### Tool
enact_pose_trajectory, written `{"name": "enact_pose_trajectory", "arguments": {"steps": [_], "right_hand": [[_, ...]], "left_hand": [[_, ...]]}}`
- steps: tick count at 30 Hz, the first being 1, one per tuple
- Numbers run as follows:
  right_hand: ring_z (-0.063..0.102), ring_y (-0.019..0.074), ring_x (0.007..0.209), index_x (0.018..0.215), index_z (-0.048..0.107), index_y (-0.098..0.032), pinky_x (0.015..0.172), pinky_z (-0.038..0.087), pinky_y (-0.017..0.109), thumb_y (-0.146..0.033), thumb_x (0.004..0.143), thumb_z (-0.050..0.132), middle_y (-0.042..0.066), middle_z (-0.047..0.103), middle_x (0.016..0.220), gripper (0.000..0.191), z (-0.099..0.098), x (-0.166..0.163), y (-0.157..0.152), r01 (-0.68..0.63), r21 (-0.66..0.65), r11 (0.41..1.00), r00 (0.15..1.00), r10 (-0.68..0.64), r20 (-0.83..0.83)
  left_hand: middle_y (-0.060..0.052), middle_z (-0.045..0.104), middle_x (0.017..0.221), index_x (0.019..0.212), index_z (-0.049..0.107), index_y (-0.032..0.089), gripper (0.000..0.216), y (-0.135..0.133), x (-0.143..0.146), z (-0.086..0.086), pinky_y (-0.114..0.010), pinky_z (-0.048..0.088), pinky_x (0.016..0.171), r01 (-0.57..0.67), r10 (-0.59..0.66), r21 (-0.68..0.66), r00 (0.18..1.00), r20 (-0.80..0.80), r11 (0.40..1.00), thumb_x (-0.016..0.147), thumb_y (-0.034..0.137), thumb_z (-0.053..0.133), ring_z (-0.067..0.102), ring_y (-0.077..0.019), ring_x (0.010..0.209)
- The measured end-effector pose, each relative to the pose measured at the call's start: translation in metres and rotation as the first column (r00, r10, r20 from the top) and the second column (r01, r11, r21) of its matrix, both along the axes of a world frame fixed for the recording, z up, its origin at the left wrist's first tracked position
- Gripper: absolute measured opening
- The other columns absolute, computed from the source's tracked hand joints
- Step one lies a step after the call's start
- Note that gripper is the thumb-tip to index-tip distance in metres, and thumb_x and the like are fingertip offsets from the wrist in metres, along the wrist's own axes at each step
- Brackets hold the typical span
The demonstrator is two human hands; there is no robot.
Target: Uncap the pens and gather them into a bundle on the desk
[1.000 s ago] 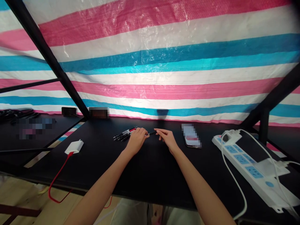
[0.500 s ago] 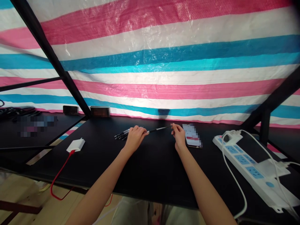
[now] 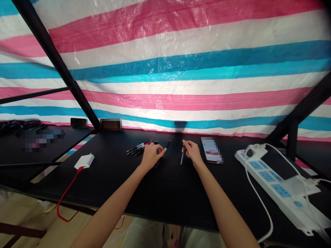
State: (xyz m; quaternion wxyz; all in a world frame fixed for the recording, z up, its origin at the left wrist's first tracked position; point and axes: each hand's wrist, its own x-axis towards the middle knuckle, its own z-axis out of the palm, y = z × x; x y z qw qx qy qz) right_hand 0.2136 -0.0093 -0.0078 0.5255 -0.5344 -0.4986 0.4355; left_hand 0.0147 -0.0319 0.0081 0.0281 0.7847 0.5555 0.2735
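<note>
My left hand (image 3: 151,154) is closed, thumb and fingers pinching a black pen barrel (image 3: 168,143) that slants up to the right just over the table. Between the fingers of my right hand (image 3: 193,152) is a thin, greyish pen refill (image 3: 182,159), its lower end pointing down toward the table. The barrel and the refill are apart. Left of my left hand lies a loose pile of pens (image 3: 137,148), mostly black and clear with a bit of red, partly hidden behind the hand.
A phone (image 3: 210,150) with its screen lit lies right of my right hand. Farther right is a white power strip (image 3: 274,187) with plugs and cables. A white charger (image 3: 84,161) with a red cable sits at left. Black frame bars and a striped tarp (image 3: 165,88) stand behind the table.
The refill has come away from the barrel. My hands have turned: the barrel now tilts upward, and the refill hangs down from my right fingers.
</note>
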Motion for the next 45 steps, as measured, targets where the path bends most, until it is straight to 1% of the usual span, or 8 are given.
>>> {"name": "enact_pose_trajectory", "arguments": {"steps": [8, 17, 21, 23, 26, 32, 37, 45], "right_hand": [[0.041, 0.0069, 0.027, 0.064, 0.056, -0.017, 0.034, 0.034, 0.019, -0.039, 0.077, 0.051, -0.001, 0.056, 0.044, 0.026, -0.012, -0.011, -0.006, -0.122, -0.072, 0.990, 0.923, 0.140, 0.358], [0.053, 0.0108, 0.034, 0.101, 0.054, -0.015, 0.036, 0.042, 0.020, -0.025, 0.075, 0.054, -0.005, 0.055, 0.049, 0.028, -0.015, -0.014, -0.003, -0.094, -0.067, 0.993, 0.958, 0.109, 0.267], [0.054, 0.0096, 0.037, 0.102, 0.053, -0.015, 0.041, 0.043, 0.020, -0.025, 0.075, 0.054, -0.004, 0.056, 0.054, 0.029, -0.014, -0.016, -0.005, -0.102, -0.045, 0.994, 0.947, 0.111, 0.300], [0.053, 0.0087, 0.039, 0.099, 0.055, -0.017, 0.044, 0.043, 0.022, -0.026, 0.076, 0.054, -0.003, 0.059, 0.058, 0.025, -0.012, -0.016, -0.007, -0.116, -0.035, 0.993, 0.918, 0.121, 0.377], [0.055, 0.0107, 0.050, 0.096, 0.059, -0.025, 0.051, 0.039, 0.024, -0.033, 0.077, 0.053, -0.002, 0.062, 0.063, 0.022, -0.008, -0.017, -0.012, -0.124, 0.000, 0.992, 0.815, 0.102, 0.570], [0.055, 0.0156, 0.065, 0.117, 0.050, -0.036, 0.054, 0.031, 0.025, -0.041, 0.080, 0.049, -0.003, 0.064, 0.071, 0.037, 0.001, -0.022, -0.021, -0.244, 0.021, 0.970, 0.670, 0.153, 0.726], [0.054, 0.0149, 0.066, 0.090, 0.065, -0.028, 0.056, 0.029, 0.025, -0.040, 0.081, 0.045, -0.001, 0.063, 0.071, 0.024, 0.000, -0.027, -0.023, -0.355, 0.033, 0.934, 0.622, 0.210, 0.755], [0.051, 0.0122, 0.067, 0.080, 0.062, -0.023, 0.061, 0.026, 0.025, -0.028, 0.080, 0.050, -0.002, 0.059, 0.069, 0.013, -0.002, -0.031, -0.024, -0.386, 0.133, 0.913, 0.575, 0.126, 0.808]], "left_hand": [[0.000, 0.058, 0.061, 0.064, 0.058, 0.018, 0.041, 0.002, -0.001, -0.004, -0.032, 0.029, 0.074, 0.021, -0.027, -0.076, 0.996, -0.086, 0.997, 0.079, 0.052, 0.040, 0.050, -0.0158, 0.069], [0.002, 0.057, 0.064, 0.077, 0.057, 0.019, 0.034, -0.003, 0.004, -0.005, -0.028, 0.030, 0.068, 0.219, -0.235, -0.212, 0.970, -0.057, 0.953, 0.080, 0.050, 0.041, 0.051, -0.0130, 0.067], [0.003, 0.058, 0.066, 0.080, 0.056, 0.020, 0.033, -0.005, 0.006, -0.005, -0.027, 0.030, 0.067, 0.258, -0.276, -0.253, 0.960, -0.039, 0.932, 0.080, 0.049, 0.041, 0.051, -0.0116, 0.064], [0.003, 0.058, 0.066, 0.080, 0.056, 0.020, 0.031, -0.004, 0.006, -0.006, -0.028, 0.030, 0.068, 0.207, -0.225, -0.207, 0.972, -0.063, 0.956, 0.081, 0.046, 0.040, 0.052, -0.0129, 0.067], [0.000, 0.058, 0.068, 0.079, 0.055, 0.020, 0.023, 0.001, -0.001, -0.007, -0.030, 0.029, 0.069, -0.021, 0.015, -0.053, 0.993, -0.119, 0.998, 0.083, 0.037, 0.041, 0.051, -0.0164, 0.073], [-0.007, 0.057, 0.083, 0.087, 0.053, 0.019, 0.017, 0.014, -0.030, -0.007, -0.034, 0.029, 0.069, -0.380, 0.405, 0.143, 0.882, -0.241, 0.914, 0.081, 0.032, 0.043, 0.047, -0.0240, 0.085], [-0.011, 0.054, 0.089, 0.095, 0.050, 0.016, 0.023, 0.013, -0.032, -0.013, -0.036, 0.030, 0.071, -0.392, 0.422, 0.157, 0.831, -0.362, 0.907, 0.079, 0.032, 0.047, 0.044, -0.0263, 0.087], [-0.012, 0.052, 0.092, 0.096, 0.052, 0.015, 0.021, 0.012, -0.030, -0.015, -0.036, 0.031, 0.072, -0.376, 0.412, 0.170, 0.798, -0.441, 0.911, 0.082, 0.029, 0.044, 0.042, -0.0255, 0.089]]}}
